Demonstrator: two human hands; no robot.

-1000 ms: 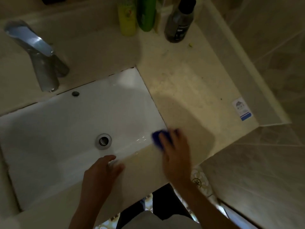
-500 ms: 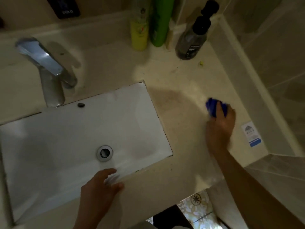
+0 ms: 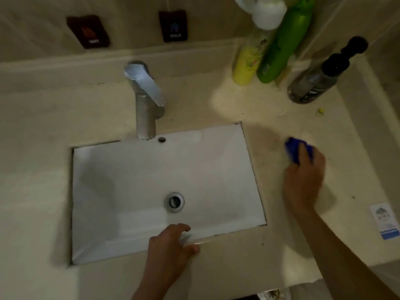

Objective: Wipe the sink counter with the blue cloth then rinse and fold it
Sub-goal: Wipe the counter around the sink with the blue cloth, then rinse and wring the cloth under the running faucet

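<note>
Blue cloth [image 3: 292,149] bunched (mostly hidden), under right hand [image 3: 304,180], on counter [image 3: 270,109]

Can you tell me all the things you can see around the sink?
sink: one, white, set into the counter
drain: one, silver, in the sink bottom
overflow hole: one, dark, back wall of the sink
tap: one, silver, behind the sink
counter: one, beige, all around the sink
wall labels: two, dark, reading HOT and COLD, above the tap
yellow bottle: one, back right corner
green bottle: one, beside the yellow one
white container: one, top edge, partly cut off
dark pump bottle: one, far right
sticker: one, white and blue, right edge of counter
blue cloth: one, under the right hand
left hand: on the sink's front edge
right hand: pressing the cloth on the counter
</note>
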